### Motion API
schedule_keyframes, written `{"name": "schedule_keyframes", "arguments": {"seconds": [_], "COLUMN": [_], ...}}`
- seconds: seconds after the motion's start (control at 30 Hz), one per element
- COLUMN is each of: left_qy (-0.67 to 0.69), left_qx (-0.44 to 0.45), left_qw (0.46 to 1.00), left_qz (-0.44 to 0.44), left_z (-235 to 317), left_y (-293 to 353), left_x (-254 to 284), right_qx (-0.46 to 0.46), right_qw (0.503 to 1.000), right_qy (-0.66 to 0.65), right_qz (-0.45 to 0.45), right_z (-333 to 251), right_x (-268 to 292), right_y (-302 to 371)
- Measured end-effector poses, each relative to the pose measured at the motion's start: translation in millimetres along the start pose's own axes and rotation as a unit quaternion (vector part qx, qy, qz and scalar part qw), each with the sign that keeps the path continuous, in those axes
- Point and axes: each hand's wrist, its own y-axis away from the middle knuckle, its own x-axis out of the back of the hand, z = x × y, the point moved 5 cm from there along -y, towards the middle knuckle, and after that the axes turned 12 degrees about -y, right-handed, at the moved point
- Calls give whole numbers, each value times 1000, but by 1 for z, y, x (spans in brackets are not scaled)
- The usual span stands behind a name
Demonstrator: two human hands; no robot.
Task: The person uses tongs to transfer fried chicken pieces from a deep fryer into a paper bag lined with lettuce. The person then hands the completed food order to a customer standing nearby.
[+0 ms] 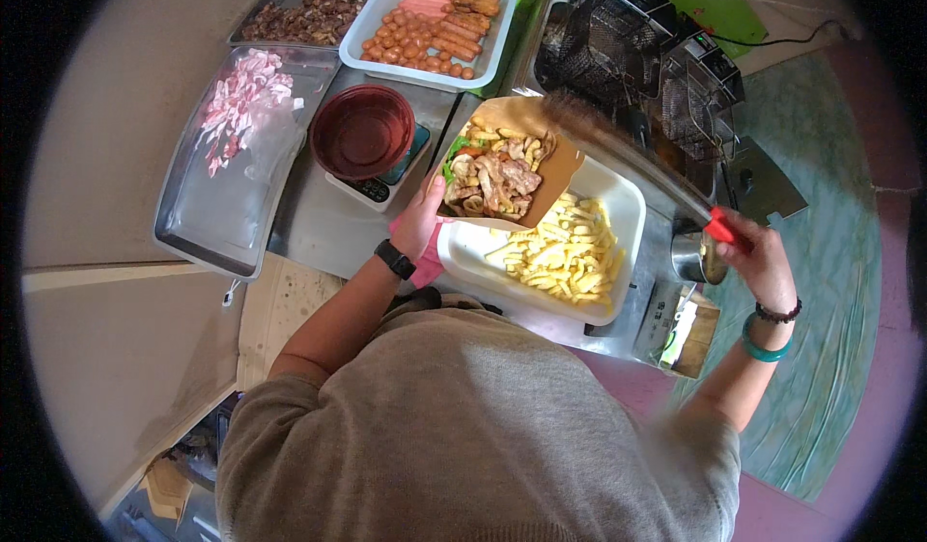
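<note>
My left hand [419,220] is closed on the near left edge of an open brown paper food box [555,180]. Sliced cooked meat [497,180], fries and some green leaves fill it. The box is tilted over a white tub [632,216] of pale fries [570,262]. Out to the right, my right hand [758,257] grips the red handle of a long metal utensil [722,228]. Its shaft runs up and left to the far side of the box, where motion blurs the end, so its kind is not clear.
Deep fryer baskets [603,45] stand at the far right. A dark red bowl [362,132] rests on a scale [372,191]. Metal trays hold raw meat strips [246,98] and browned meat [309,16]. A light blue tray [352,45] carries sausages. A metal pot [688,255] sits right.
</note>
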Motion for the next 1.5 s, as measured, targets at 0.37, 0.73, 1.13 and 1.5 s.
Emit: {"name": "schedule_keyframes", "arguments": {"seconds": [0.37, 0.73, 1.13, 1.5], "left_qy": [165, 38, 211, 213], "left_qx": [0, -91, -294, -390], "left_qw": [986, 986, 780, 541], "left_qz": [27, 137, 511, 714], "left_z": [28, 51, 11, -46], "left_y": [31, 130, 365, 649], "left_x": [-11, 3, 111, 162], "right_qx": [-184, -125, 405, 470], "right_qw": [957, 915, 908, 853], "right_qy": [36, -373, -104, -128], "right_qz": [222, 95, -5, -186], "right_z": [198, 211, -143, -295], "right_x": [89, 38, -89, -302], "right_y": [-72, -179, -100, 44]}}
